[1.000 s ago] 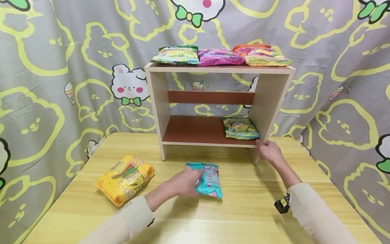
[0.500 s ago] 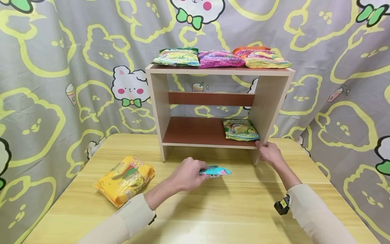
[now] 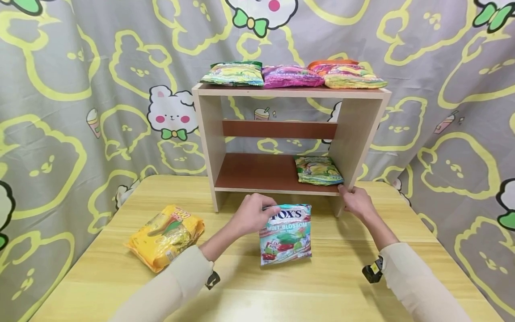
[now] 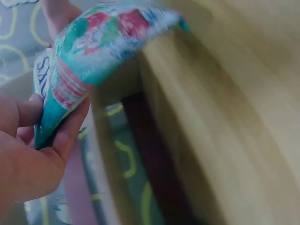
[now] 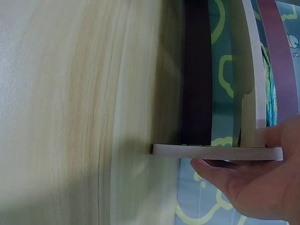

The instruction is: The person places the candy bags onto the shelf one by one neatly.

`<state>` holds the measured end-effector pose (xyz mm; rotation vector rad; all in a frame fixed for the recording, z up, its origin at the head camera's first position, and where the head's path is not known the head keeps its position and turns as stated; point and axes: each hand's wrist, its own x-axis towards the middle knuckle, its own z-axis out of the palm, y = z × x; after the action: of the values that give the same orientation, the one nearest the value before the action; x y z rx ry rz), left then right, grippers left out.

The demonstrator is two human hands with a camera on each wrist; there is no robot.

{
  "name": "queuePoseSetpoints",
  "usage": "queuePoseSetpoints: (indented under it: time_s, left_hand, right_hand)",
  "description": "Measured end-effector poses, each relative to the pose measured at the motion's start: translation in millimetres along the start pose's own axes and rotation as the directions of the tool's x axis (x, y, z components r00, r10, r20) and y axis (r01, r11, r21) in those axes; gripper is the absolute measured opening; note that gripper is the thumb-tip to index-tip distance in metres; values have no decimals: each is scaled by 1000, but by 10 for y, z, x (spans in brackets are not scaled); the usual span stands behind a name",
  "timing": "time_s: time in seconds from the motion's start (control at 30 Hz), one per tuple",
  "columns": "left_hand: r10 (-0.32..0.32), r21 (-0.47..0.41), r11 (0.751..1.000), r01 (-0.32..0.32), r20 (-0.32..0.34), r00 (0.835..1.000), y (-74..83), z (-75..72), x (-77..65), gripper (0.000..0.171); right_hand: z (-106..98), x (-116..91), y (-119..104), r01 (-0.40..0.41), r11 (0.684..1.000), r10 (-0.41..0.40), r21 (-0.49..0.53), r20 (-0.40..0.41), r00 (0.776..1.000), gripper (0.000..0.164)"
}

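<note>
My left hand [image 3: 251,215] pinches the upper left corner of a teal candy bag [image 3: 286,239] printed "FOX'S Mint Blossom". It hangs upright in front of the small shelf unit [image 3: 277,93], its printed face toward me. In the left wrist view, thumb and fingers press the end of this candy bag [image 4: 103,42] between them. My right hand [image 3: 356,201] grips the front edge of the shelf unit's right side panel. The right wrist view shows the thumb on the panel's [image 5: 215,153] outer side and fingers on its inner side.
A green candy bag [image 3: 318,171] lies at the right end of the lower shelf. Along the top stand a green bag [image 3: 235,74], a purple bag [image 3: 291,76] and red-orange and yellow bags [image 3: 352,76]. A yellow bag [image 3: 166,237] lies on the table [image 3: 322,290] at left.
My left hand has picked the teal candy bag up off the table and turned it from its back to its printed front, upright. The right hand has stayed on the side panel.
</note>
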<state>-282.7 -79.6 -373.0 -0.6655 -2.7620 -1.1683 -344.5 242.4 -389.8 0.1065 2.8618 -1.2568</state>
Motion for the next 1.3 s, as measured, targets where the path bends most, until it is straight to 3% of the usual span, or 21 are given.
queuePoseSetpoints:
  time_s: [0.1,0.17,0.47,0.7,0.87,1.0,1.17,1.3]
  left_hand:
    - [-127,-52,990,128,23,992,-84,40,29,19]
    - [-176,-67,982,178,27,984,-154,68,46,19]
    - [-281,17,959,282,-26,959,-460,210,132,22]
    - [-272,83,957,277,-66,960,-621,341,206,29]
    - [-307,40,950,310,-63,950,-645,413,239,36]
    - [-299,41,952,303,-81,951,-676,446,269,43]
    - [-284,69,954,291,-100,954,-697,486,311,34]
    - [-289,89,951,295,-77,954,-696,494,306,25]
  right_hand:
    - [1,-3,-14,1,1000,-1,1,11,1000,70]
    - [-4,-7,-26,1,1000,-1,-2,14,1000,70]
    - [-24,-3,-27,2,1000,-2,-6,6,1000,70]
    - [-11,6,6,-3,1000,3,0,5,1000,69]
    - [8,3,12,-1,1000,1,7,4,1000,68]
    - [8,5,-2,1,1000,-2,13,14,1000,70]
    - [-15,4,-8,-5,1000,5,1,5,1000,72]
    - [-24,3,5,-8,1000,8,4,9,1000,73]
